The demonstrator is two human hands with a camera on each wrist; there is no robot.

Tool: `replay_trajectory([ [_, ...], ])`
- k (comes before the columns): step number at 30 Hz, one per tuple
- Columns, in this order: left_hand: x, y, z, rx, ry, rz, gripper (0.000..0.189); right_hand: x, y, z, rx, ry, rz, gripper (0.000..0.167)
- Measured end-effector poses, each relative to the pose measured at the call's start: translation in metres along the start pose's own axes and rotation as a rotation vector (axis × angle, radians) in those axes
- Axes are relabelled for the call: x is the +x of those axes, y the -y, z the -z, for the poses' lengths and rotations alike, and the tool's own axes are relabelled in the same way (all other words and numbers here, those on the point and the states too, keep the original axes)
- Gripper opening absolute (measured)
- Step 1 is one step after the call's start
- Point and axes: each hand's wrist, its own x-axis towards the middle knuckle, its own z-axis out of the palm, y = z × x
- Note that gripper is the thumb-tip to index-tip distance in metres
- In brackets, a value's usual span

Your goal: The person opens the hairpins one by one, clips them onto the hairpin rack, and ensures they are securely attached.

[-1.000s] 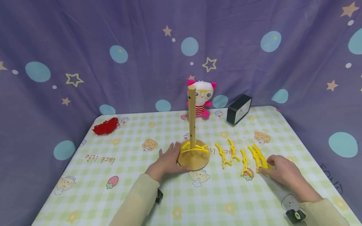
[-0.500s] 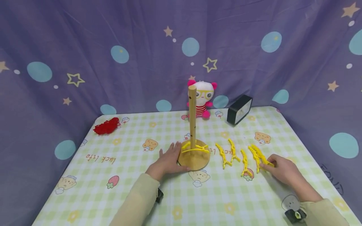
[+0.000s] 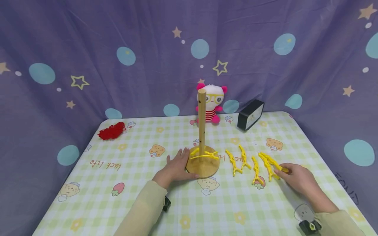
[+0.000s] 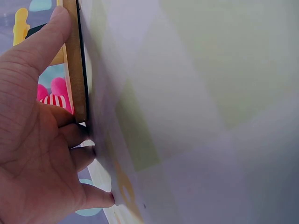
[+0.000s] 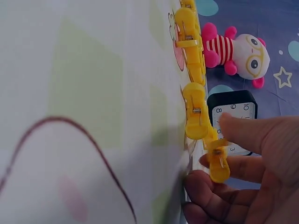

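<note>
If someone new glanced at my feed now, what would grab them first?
Probably the wooden post standing on its round base, with a pink and white toy behind it. To its right are bright yellow clips, one held by the right hand. A red bundle sits near the checked tablecloth's far left corner.

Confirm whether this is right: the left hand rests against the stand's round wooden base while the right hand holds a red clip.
The colour is wrong: the clip in the right hand is yellow, as the right wrist view shows. The left hand does rest against the round wooden base.
</note>
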Motion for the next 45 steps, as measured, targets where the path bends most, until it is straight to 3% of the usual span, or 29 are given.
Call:
replay_trajectory([
  [7,0.000,-0.001,0.001,-0.005,0.006,0.005,0.118,0.002,0.000,0.001,-0.020,0.047,0.007,0.062],
  [12,0.001,0.000,0.000,-0.004,0.008,0.006,0.118,0.001,-0.002,-0.001,-0.045,0.014,0.037,0.061],
  [17,0.001,0.000,0.000,-0.003,0.010,0.004,0.117,0.003,-0.004,-0.003,-0.075,0.010,0.038,0.047],
  [22,0.001,-0.001,0.000,0.000,0.011,-0.003,0.117,0.003,-0.005,0.002,-0.030,0.001,-0.002,0.042],
  [25,0.001,-0.001,0.000,0.004,0.012,-0.001,0.117,0.000,-0.004,0.003,0.005,-0.053,0.000,0.043],
  [34,0.002,0.000,0.001,0.008,0.008,-0.002,0.117,-0.002,0.021,0.001,0.064,-0.286,0.187,0.040],
  [39,0.001,0.000,0.002,0.011,0.013,-0.003,0.117,0.003,0.045,-0.005,0.087,-0.319,0.276,0.036],
  [45,0.001,0.000,0.001,0.005,0.015,-0.005,0.117,0.014,0.074,-0.016,0.099,-0.335,0.321,0.033],
])
